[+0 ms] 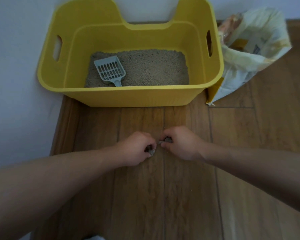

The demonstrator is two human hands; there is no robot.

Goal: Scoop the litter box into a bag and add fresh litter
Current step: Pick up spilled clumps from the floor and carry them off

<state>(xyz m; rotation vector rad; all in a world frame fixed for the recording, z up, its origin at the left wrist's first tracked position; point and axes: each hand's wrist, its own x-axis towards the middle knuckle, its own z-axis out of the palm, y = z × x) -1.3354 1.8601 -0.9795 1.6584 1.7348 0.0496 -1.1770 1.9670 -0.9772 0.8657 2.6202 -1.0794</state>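
Note:
A yellow litter box stands on the wooden floor against the wall, with sandy litter spread over its bottom. A grey-blue slotted scoop lies in the litter at the left, handle toward me. To the right of the box leans an open pale litter bag. In front of the box, low over the floor, my left hand and my right hand sit close together, each with fingers curled round a small grey crumpled thing; what it is I cannot tell.
A white wall runs along the left and behind the box. Wooden floor boards stretch from the box toward me and to the right. A few specks of litter lie on the floor.

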